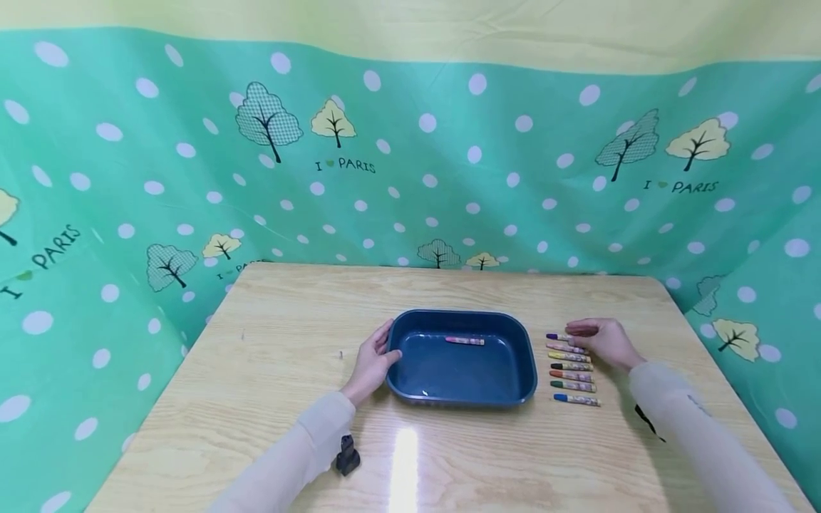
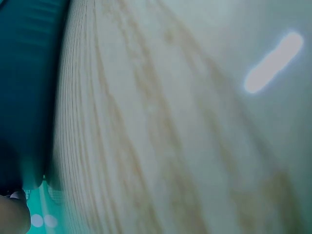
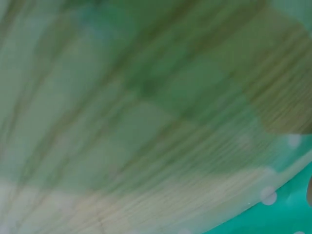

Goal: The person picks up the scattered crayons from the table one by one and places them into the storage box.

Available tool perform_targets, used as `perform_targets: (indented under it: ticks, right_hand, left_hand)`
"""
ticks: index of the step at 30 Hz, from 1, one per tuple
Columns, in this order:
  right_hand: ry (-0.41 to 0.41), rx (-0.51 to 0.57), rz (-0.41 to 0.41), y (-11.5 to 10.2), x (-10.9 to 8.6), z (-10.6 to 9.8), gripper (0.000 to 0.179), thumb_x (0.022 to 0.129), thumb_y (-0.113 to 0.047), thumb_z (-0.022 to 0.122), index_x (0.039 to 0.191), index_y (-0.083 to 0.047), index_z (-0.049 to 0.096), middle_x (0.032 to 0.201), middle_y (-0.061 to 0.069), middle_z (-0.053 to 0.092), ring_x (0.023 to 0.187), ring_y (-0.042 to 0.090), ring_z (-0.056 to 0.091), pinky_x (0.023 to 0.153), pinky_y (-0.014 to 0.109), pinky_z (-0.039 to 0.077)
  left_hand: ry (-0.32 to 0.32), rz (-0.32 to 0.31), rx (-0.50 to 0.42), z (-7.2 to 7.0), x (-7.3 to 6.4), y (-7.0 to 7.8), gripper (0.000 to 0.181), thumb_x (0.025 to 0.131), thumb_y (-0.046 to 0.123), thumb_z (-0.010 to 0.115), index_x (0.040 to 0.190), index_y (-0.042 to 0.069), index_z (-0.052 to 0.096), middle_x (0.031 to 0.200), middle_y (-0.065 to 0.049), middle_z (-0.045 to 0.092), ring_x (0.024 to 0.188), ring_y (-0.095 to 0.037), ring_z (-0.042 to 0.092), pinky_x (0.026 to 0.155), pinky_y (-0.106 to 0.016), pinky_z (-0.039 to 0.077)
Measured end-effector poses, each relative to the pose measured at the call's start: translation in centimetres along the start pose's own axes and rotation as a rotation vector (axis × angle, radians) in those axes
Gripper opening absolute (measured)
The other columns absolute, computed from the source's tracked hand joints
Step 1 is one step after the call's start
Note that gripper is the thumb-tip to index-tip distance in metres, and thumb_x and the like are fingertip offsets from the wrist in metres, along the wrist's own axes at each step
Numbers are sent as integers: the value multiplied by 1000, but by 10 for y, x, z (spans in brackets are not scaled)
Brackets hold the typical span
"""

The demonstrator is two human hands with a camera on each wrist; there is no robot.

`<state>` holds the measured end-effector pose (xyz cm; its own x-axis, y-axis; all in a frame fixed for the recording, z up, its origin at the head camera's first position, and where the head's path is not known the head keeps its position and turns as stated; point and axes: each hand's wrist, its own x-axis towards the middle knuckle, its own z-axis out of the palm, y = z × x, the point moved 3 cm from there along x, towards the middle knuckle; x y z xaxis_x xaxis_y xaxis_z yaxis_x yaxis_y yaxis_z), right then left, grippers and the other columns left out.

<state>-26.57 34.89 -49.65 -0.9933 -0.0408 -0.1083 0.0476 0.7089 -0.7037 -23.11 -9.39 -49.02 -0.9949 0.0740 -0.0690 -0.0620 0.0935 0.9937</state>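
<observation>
A dark blue rectangular tray [image 1: 462, 399] stands on the table, with one pink crayon [image 1: 465, 341] lying inside. My left hand [image 1: 372, 363] grips its left rim, thumb over the edge and fingers along the outer wall. The tray's side [image 2: 29, 87] also fills the left edge of the left wrist view. Right of the tray, several wrapped crayons lie in a column. At its far end my right hand [image 1: 606, 340] reaches over the purple crayon [image 1: 553, 336], fingers and thumb around its right end, which they partly hide; I cannot tell whether they pinch it.
Below the purple crayon lie a pale pink, a yellow [image 1: 569, 357], a black, an orange [image 1: 571, 375], a green and a blue crayon [image 1: 577, 400]. The wooden table [image 1: 288, 320] meets a green dotted curtain [image 1: 398, 157] at the back and sides.
</observation>
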Motion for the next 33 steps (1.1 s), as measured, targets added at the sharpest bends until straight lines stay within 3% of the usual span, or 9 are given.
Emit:
perform_targets:
  ticks: [6,10,18,24,27,33]
  right_hand:
    - [46,-24,7,1,0,3,27,82,-12,67,107,-3,67,110,18,64,106,34,57,89,47,48]
    - [50,-26,-12,-2,1,2,24,82,-10,65,105,-3,68,110,19,64,106,34,57,89,48,48]
    - [26,-37,-20,-14,-2,-6,25,84,-11,64,107,-2,66,109,18,64,102,32,59,85,45,51]
    - [39,-31,-55,-30,-6,-13,27,86,-15,62,110,-3,65,113,18,63,106,34,58,88,45,50]
    - [53,-8,-67,-39,-8,-17,30,86,-19,63,112,-4,64,113,18,63,101,28,62,85,40,53]
    - [83,33,-84,-67,-14,-23,37,85,-29,64,113,-4,64,114,18,63,84,-3,62,78,30,56]
  left_hand:
    - [-25,-4,20,0,-11,22,62,81,-10,52,139,-4,32,142,-27,33,131,-39,33,108,-46,31]
    - [-21,-1,29,0,-13,26,62,81,-9,52,139,-3,32,141,-28,33,130,-39,33,107,-47,32]
    - [-5,10,16,-3,0,3,63,82,-8,53,141,4,33,143,-23,35,131,-36,35,107,-44,32]
    - [29,24,36,-3,1,0,63,81,-8,53,140,4,35,141,-24,37,129,-37,37,106,-45,34]
    - [23,18,35,-1,2,1,63,81,-8,53,140,5,36,142,-23,37,130,-36,36,107,-44,34]
    - [-10,2,3,0,0,2,64,81,-9,53,141,3,33,143,-24,33,132,-36,33,108,-43,32]
